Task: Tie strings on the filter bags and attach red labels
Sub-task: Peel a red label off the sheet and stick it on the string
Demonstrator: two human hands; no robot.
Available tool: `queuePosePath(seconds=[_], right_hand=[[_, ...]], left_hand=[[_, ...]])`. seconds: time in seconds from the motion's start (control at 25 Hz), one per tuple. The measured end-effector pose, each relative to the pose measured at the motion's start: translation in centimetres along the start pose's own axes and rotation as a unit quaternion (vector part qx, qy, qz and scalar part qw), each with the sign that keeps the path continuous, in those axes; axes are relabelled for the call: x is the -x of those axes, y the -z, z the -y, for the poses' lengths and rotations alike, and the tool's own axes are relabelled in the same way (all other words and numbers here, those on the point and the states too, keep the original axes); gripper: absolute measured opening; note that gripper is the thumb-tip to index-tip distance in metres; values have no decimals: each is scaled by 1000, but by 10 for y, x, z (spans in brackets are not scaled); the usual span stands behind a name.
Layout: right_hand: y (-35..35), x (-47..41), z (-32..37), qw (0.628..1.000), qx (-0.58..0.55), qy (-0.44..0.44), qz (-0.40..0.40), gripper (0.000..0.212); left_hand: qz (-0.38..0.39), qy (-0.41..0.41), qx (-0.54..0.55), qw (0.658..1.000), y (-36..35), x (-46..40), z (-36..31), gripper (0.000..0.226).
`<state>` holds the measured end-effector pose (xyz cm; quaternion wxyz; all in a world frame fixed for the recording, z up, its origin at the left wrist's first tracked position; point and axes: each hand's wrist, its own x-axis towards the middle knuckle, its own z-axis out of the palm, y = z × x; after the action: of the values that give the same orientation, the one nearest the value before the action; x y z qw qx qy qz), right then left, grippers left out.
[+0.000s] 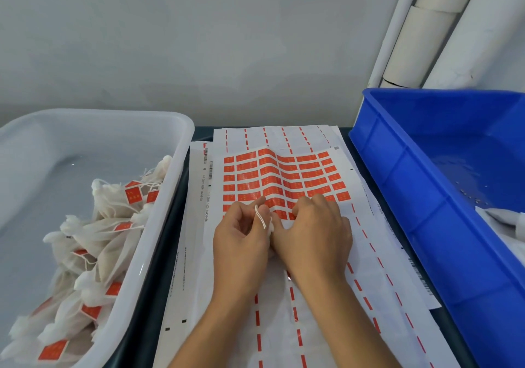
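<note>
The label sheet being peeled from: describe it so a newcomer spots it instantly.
Between the white tub and the blue crate lies a stack of paper sheets. The label sheet is the topmost, buckled up just beyond both hands. Only it still carries a grid of red labels; the others keep just red dashes.

Both hands meet over label sheet (pixel 284 180), middle of table. Left hand (pixel 241 237) curled, white string (pixel 260 217) looped over its fingers. Right hand (pixel 312 231) knuckles up, fingertips pressed on red labels at sheet's near edge; sheet buckles up into ridge there. Bit of white bag (pixel 270 227) peeks between hands. White tub (pixel 159 197) on left, heap of tagged bags (pixel 93 242) inside. Blue crate (pixel 412 197) on right. Used sheets (pixel 312 325) underneath.
</note>
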<state>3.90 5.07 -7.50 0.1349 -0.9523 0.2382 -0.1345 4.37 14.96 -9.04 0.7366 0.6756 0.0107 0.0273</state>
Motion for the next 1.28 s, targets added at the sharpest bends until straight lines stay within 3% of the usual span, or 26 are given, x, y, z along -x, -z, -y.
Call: queuePosePath(seconds=[1.28], right_hand=[[2,-10,-9,999,-31,18,24,61]], left_hand=[[-9,-12,-8,1000,1,0,-10,24]])
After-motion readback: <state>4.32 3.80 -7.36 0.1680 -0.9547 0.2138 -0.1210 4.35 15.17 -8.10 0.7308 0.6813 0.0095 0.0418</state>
